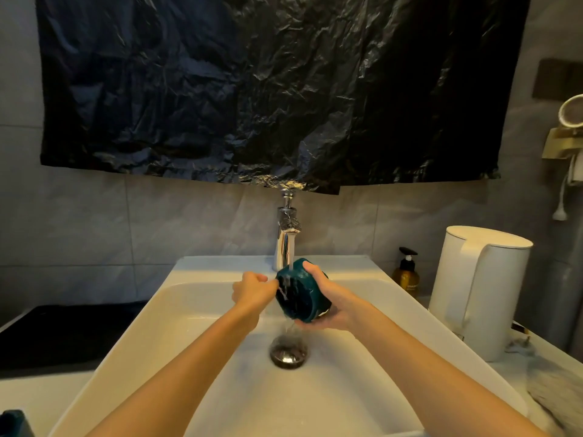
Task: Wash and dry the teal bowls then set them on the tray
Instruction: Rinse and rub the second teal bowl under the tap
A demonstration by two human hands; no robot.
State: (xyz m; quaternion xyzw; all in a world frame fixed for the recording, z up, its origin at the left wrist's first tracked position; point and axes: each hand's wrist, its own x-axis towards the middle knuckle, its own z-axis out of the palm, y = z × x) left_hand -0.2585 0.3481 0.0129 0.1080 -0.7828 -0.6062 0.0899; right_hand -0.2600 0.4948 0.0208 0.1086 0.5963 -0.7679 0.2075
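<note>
The bowl (304, 298) is deep teal, darker inside. The sink (195, 313) is glossy white, its faucet (285, 238) and drain (287, 355) chrome. A crinkled black plastic sheet (252, 89) hangs over pale grey marbled tiles (94, 222). The pump bottle (406, 277) is amber with a black top, the kettle (492, 294) white.

One teal bowl (302, 296), one tap (286, 234), one sink (347, 389), one amber pump bottle (407, 274), one white kettle (482, 288), one black plastic sheet (252, 89).

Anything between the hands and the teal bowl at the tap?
Nothing visible. The right hand grips the teal bowl from its right side and below; the left hand holds its rim. Only water from the faucet runs over it.
</note>
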